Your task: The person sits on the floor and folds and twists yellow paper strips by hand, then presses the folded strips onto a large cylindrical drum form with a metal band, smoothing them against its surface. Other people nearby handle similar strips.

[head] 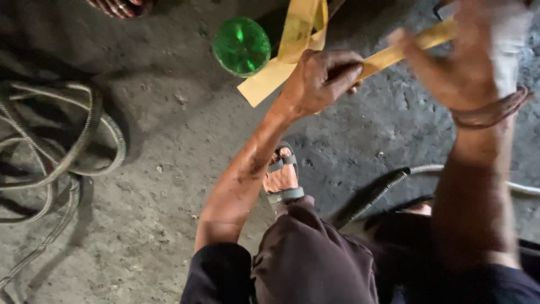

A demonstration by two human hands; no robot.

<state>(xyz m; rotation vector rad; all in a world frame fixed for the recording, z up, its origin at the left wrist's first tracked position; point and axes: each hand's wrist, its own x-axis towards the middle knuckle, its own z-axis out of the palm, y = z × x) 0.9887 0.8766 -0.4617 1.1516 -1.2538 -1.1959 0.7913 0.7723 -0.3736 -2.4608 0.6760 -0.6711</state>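
Yellow strip [270, 79] stretched across top of view, about 11 to 1 o'clock, above dusty concrete floor [169, 169]. Left hand [320, 79] fist-clamped on strip mid-length. Right hand [467, 56] at 1 o'clock, blurred, fingers wrapped round strip's far end. Green bottle [242, 46] at 12 o'clock, just beside strip's loose folds. Coiled hose [62, 141] at 9 o'clock, well apart. Sandalled foot [283, 177] near centre, under left forearm. Corrugated hose [388, 186] at 4 o'clock.

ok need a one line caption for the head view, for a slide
Left hand and blurred right hand grip a yellow strip over a grimy concrete floor, beside a green bottle.
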